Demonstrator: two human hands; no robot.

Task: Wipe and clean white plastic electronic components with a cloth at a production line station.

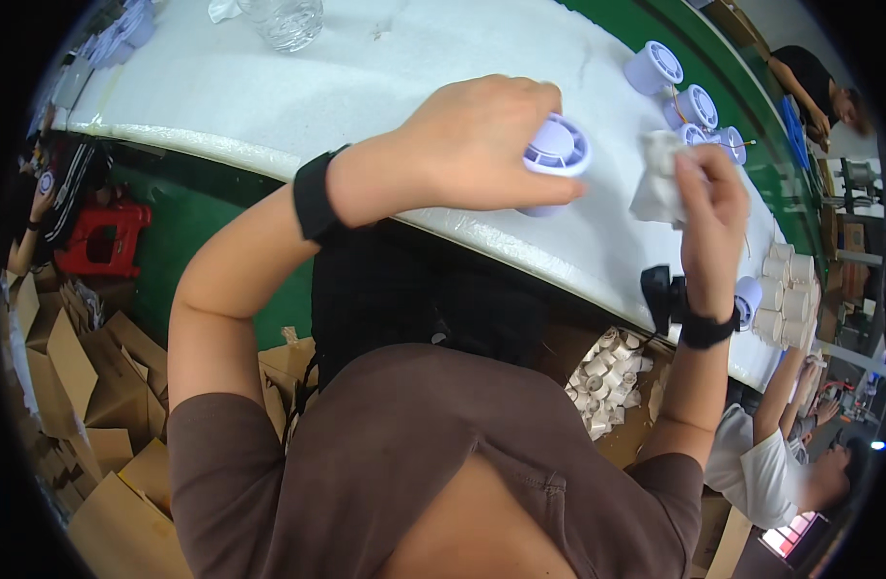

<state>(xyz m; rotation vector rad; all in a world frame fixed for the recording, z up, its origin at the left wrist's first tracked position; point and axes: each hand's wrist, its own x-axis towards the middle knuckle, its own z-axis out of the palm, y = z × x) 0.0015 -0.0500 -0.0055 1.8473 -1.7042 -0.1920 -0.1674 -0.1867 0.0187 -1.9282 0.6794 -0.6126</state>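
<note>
My left hand (467, 145) is wrapped round a lavender plastic housing (559, 143), a cup-like piece with a slotted round face that is turned up toward me. Thumb and fingers grip its sides, just over the white table covering (443, 58). To the right, my right hand (715, 207) pinches a crumpled white cloth (658, 183), apart from the housing. Beyond the cloth several more lavender housings (653, 68) sit near the table's far edge, some with thin wires. Another housing (747, 299) stands beside my right wrist, partly hidden by it.
Cream cylinders (789, 294) are stacked at the table's right end. A clear cup (287, 21) stands at the back. Below are a box of loose cream rings (612, 381), cardboard boxes (100, 376) and a red stool (103, 236). A person in white (766, 468) works at the right.
</note>
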